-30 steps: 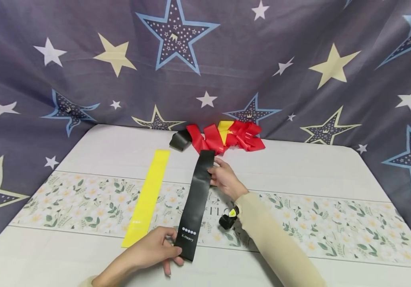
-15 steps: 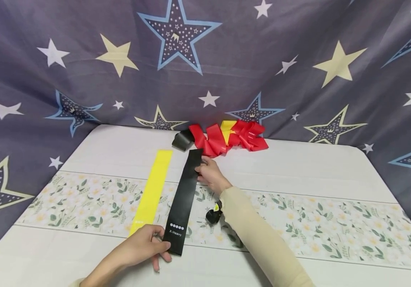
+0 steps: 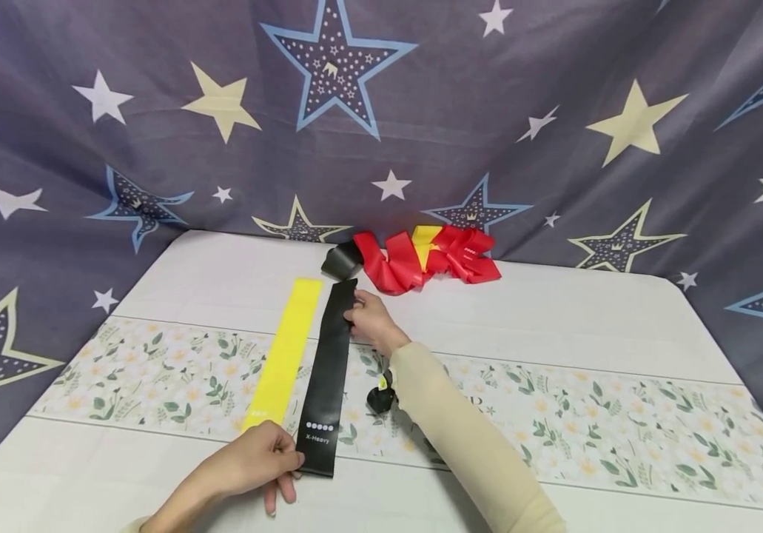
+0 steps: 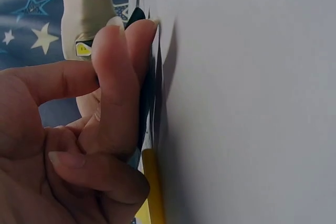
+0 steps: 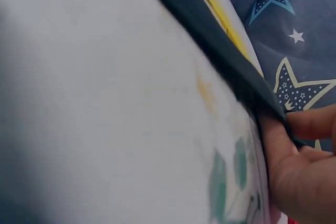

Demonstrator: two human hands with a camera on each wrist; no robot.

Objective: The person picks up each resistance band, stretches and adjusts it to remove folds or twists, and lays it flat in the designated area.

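A flat black resistance band (image 3: 325,370) printed "X-Heavy" lies lengthwise between my two hands in the head view. My left hand (image 3: 254,463) pinches its near end between thumb and fingers. Up at the far end, my right hand (image 3: 371,320) grips the band's right edge, and the right wrist view shows the thumb and fingers (image 5: 310,124) on either side of it. Just left of the black band, a yellow resistance band (image 3: 286,344) lies flat and roughly parallel. My left hand covers part of its near end.
Crumpled red bands (image 3: 464,255) lie in a heap at the table's back edge, with a yellow band (image 3: 426,238) among them and a folded black band (image 3: 342,260) at their left. A floral strip (image 3: 581,422) crosses the white table (image 3: 554,311). Behind hangs a star-patterned cloth (image 3: 488,133).
Both hands have moved left with the black band, bringing it close beside the yellow one. The head view has also shifted slightly.
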